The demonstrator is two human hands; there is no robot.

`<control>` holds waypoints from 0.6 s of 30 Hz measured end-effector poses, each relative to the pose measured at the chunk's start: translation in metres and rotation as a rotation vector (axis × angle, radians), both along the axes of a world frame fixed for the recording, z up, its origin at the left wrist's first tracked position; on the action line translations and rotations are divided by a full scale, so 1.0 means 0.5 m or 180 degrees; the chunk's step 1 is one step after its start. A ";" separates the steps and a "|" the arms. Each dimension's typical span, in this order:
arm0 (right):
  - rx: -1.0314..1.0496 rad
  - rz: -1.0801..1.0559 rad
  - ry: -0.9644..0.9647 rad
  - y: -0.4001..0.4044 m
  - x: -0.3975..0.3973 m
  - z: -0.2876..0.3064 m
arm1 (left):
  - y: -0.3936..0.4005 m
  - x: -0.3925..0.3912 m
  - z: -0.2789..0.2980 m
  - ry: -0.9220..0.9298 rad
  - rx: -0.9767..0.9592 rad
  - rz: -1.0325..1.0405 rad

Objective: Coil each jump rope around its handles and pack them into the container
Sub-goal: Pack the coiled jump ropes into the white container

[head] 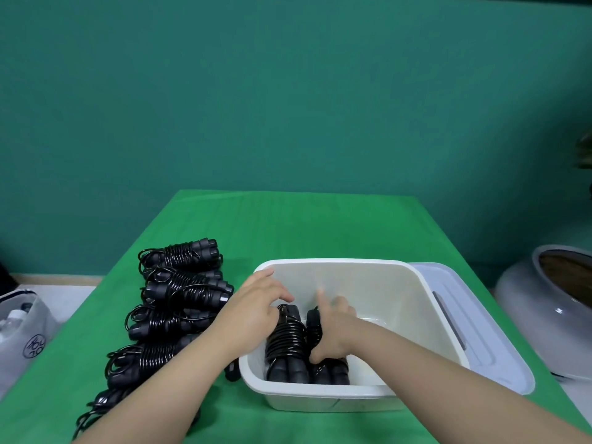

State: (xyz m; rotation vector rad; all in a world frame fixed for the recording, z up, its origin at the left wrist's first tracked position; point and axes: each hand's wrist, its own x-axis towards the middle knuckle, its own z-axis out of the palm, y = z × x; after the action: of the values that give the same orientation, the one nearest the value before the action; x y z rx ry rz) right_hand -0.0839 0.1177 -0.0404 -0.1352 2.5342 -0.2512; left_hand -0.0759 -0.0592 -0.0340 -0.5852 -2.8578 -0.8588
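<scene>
Both forearms reaching forward over the green bench point(304, 225) into the white container point(413, 302). Left hand point(253, 307) at the left rim, fingers curled over the top end of 1 coiled jump rope point(286, 341) lying inside. Right hand point(330, 331) pressing on a second coiled rope point(330, 371) beside it, thumb hooked round the coil, index finger raised. More coiled ropes point(179, 302) stacked left of the container.

Coiled jump ropes in the white container point(413, 283): two, the left rope point(286, 339) and the right rope point(330, 368). Coiled ropes in the pile on the green cloth point(288, 225): at least five; lower ones overlap, exact count unclear. Containers: one. Lids point(487, 322): one. Hands: two.
</scene>
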 end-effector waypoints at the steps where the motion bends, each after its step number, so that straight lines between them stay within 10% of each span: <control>1: -0.0134 0.0242 0.0126 -0.005 0.006 0.000 | 0.000 0.000 -0.001 0.0006 0.0013 -0.0004; 12: 0.0691 0.1326 -0.0412 -0.040 0.007 -0.035 | -0.023 0.017 -0.023 0.0082 0.1343 0.0667; 18: 0.0632 0.1295 -0.0412 -0.037 0.013 -0.034 | -0.142 0.021 -0.054 0.0674 0.0809 0.1743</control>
State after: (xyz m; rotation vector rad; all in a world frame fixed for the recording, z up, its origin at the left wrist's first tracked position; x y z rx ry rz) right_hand -0.0775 0.0992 -0.0576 -0.5293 2.3232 0.1473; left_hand -0.0656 -0.1301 -0.0612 0.1284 -2.4624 -0.9593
